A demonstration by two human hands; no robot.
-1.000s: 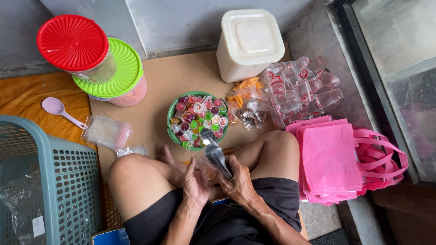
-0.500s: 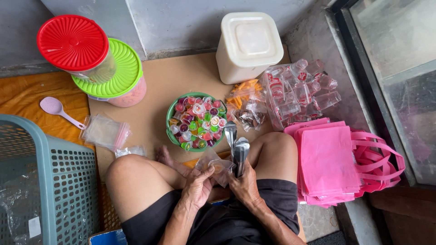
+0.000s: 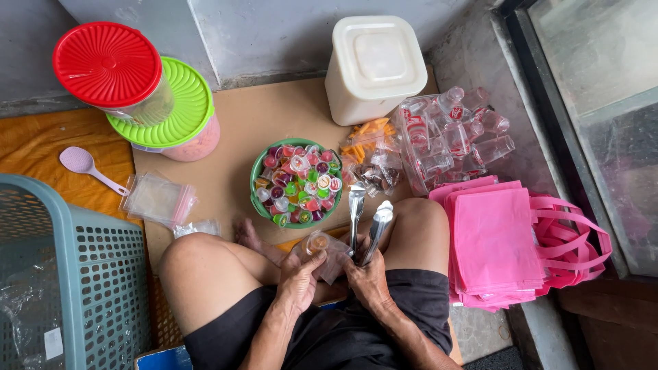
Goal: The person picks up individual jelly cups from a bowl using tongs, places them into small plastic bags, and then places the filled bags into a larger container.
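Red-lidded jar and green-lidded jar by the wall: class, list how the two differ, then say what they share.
The red-lidded jar stands on top; the green-lidded jar sits beneath it, bearing it. The red-lidded jar has a clear wall, while the green-lidded jar's wall looks pink. The red lid shows whole; the green lid is partly covered. Both have round, ribbed plastic lids, and neither hand touches them.

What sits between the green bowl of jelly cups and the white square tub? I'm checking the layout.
In the head view, clear bags of orange snacks lie between the green bowl and the white tub, on brown cardboard.
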